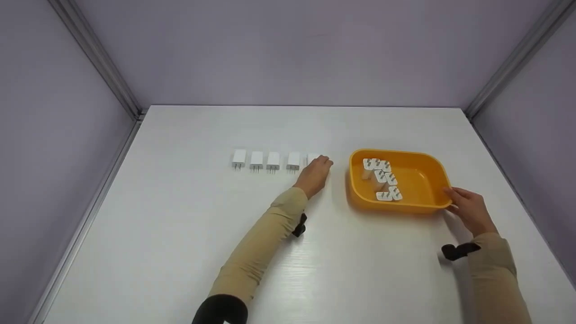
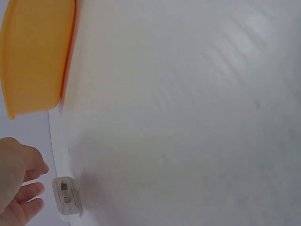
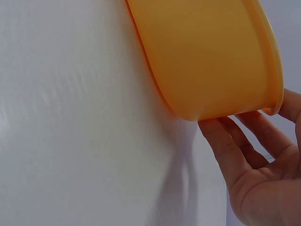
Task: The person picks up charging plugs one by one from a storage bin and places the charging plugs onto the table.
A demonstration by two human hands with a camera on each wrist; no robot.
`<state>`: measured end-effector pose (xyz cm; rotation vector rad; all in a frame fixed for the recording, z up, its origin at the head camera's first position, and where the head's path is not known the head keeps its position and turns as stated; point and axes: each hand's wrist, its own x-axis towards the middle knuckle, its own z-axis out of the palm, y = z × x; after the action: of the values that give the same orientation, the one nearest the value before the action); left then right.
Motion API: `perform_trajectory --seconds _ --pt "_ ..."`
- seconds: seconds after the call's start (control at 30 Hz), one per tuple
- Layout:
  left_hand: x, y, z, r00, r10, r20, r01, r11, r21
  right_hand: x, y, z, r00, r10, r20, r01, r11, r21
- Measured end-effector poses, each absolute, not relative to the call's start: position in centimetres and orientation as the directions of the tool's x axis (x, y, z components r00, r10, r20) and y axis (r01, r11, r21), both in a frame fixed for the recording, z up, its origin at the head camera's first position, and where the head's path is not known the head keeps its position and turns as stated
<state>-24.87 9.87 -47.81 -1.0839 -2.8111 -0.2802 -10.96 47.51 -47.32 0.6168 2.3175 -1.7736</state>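
Several white plug chargers (image 1: 273,161) lie in a row on the table, prongs toward me. My left hand (image 1: 315,174) is over the rightmost charger (image 1: 311,157), partly covering it. In the left wrist view, that charger (image 2: 67,195) shows its prong end, and a small gap separates it from the loosely bent fingers (image 2: 32,192). My right hand (image 1: 469,209) grips the near right corner of a yellow plastic bin (image 1: 423,209), thumb over the rim and fingers (image 3: 223,146) against the outer wall. Several chargers (image 1: 379,177) stand prongs up inside, toward the bin's left side.
The white table (image 1: 180,202) carries the charger row at its middle and the bin at the right. Pale panels (image 1: 292,54) with grey metal corner posts (image 1: 101,58) enclose the back and sides.
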Motion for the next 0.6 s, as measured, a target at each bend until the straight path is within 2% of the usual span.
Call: perform_trajectory --seconds 0.13,0.33,0.6 --pt "-24.6 10.3 -47.5 -0.736 0.656 0.166 0.677 0.716 0.17 -11.1 47.5 -47.4 -0.903 0.222 -0.367 0.409 0.192 -0.892" --pt "-24.0 10.8 -46.8 -0.731 0.665 0.154 0.681 0.699 0.217 -11.0 47.5 -47.4 -0.9 0.237 -0.366 0.419 0.24 -0.876" --pt "-23.1 11.5 -45.9 -0.668 0.687 0.287 0.743 0.636 0.208 -11.1 47.6 -47.5 -0.892 0.248 -0.377 0.441 0.299 -0.846"
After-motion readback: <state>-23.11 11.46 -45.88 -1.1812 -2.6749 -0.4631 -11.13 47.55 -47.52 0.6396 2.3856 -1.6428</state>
